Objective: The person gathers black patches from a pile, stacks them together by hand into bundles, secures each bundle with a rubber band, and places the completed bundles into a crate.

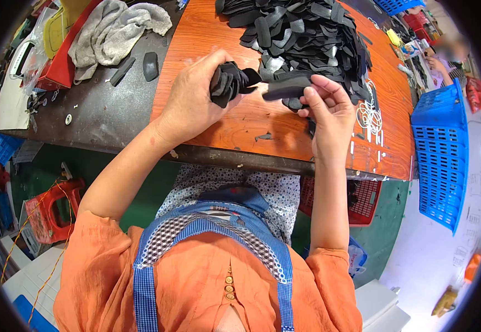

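Note:
A bundle of black oblong pads (227, 86) sits in my left hand (191, 97), with its fingers wrapped round the stack. Between the thumb and fingers of my right hand (333, 113) is a single black pad (288, 88), held level just right of the bundle. Its left end comes close to the fingertips of my left hand. Both hands are above the orange wood-grain tabletop (224, 135). Beyond them lies a large heap of similar black pads (323, 47), loosely piled.
On the dark table section at left are a grey cloth (116, 33), a red bin (63, 61), two loose pads (151, 66) and a white ring (68, 119). White cords (368, 113) lie at right, near a tall blue crate (439, 157). Another person (445, 66) is at far right.

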